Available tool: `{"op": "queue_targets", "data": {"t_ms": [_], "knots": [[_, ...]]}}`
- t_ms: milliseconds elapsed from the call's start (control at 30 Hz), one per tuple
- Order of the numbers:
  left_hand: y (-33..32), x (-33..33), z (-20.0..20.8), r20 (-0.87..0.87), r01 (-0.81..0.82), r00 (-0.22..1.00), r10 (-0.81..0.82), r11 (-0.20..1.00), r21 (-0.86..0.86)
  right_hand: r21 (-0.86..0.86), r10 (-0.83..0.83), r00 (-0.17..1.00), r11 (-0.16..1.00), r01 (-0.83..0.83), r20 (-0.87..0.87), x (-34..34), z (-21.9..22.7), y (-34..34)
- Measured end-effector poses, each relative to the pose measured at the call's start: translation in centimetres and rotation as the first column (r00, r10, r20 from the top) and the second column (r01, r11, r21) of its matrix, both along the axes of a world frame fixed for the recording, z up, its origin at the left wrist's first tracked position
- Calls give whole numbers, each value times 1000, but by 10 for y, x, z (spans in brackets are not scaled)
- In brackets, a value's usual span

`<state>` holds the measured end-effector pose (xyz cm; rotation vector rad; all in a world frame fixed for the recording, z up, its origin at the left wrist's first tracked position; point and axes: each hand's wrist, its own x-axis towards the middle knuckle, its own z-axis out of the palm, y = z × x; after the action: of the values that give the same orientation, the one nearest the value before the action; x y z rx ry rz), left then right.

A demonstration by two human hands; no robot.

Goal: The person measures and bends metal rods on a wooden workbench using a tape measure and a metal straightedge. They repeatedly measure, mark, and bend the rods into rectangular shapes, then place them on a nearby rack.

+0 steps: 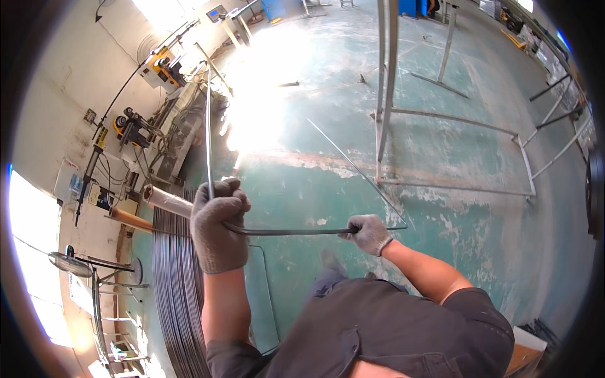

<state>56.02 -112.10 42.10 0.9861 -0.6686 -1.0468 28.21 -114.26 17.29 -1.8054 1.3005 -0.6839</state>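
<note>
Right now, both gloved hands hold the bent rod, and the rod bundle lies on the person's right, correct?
Not quite: the rod bundle lies on the person's left, as the head view shows. The gloved left hand and right hand do hold the bent rod.

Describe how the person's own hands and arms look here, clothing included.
The left hand wears a grey fabric work glove ending at the wrist; the right hand wears a similar grey one, its cuff edged darker. Both forearms are bare below dark short sleeves, the right one showing small pale specks.
</note>
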Motion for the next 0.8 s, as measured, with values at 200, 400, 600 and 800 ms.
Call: {"op": "queue_targets", "data": {"t_ms": [200, 400, 600, 800], "knots": [[-162, 57, -56, 87, -12, 996, 14, 1000, -17, -70, 25, 997, 997, -31, -77, 94, -32, -180], [-342, 119, -75, 100, 123, 988, -118, 991, -45, 16, -21, 963, 1000, 26, -268, 167, -22, -356], [-529, 144, -95, 312, 182, 939, -146, 979, -88, 25, -13, 923, 999, 25, -384, 220, -40, -535], [-732, 163, -128, 558, 217, 826, -86, 960, -174, 76, -39, 978, 996, 56, -205, 256, -81, -760]]}}
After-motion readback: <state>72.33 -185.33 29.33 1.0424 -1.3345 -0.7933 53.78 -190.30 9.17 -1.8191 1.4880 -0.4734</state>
